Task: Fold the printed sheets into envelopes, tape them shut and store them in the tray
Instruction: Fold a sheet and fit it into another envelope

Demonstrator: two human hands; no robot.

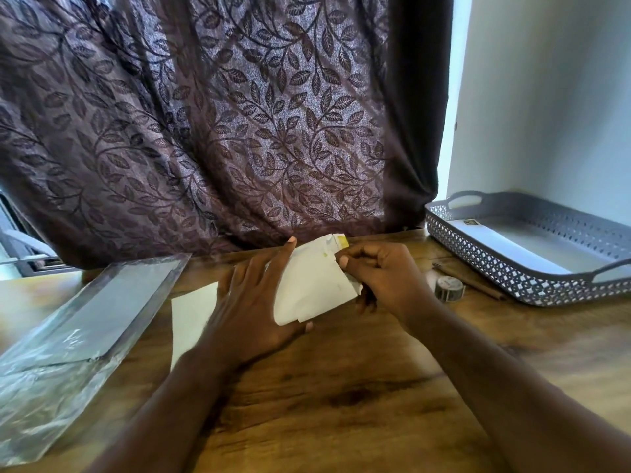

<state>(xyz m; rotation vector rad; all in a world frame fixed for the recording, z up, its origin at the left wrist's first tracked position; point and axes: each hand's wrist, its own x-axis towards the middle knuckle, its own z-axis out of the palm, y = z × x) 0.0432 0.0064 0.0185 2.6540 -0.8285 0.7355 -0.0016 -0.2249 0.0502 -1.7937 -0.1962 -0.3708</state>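
together both hands, left (252,302) and right (382,278), hold the folded sheet (310,288).

left hand (251,302): bare, long fingers, short trimmed nails
right hand (386,274): bare, short thumbnail showing
left forearm (164,404): bare down to the frame's edge
right forearm (495,370): bare down to the frame's edge

One folded sheet (312,285), one flat sheet (193,312) (two in all), one tray (495,269), one tape roll (450,287), one plastic packet (85,319)

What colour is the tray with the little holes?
The tray is grey, clearest in the head view.
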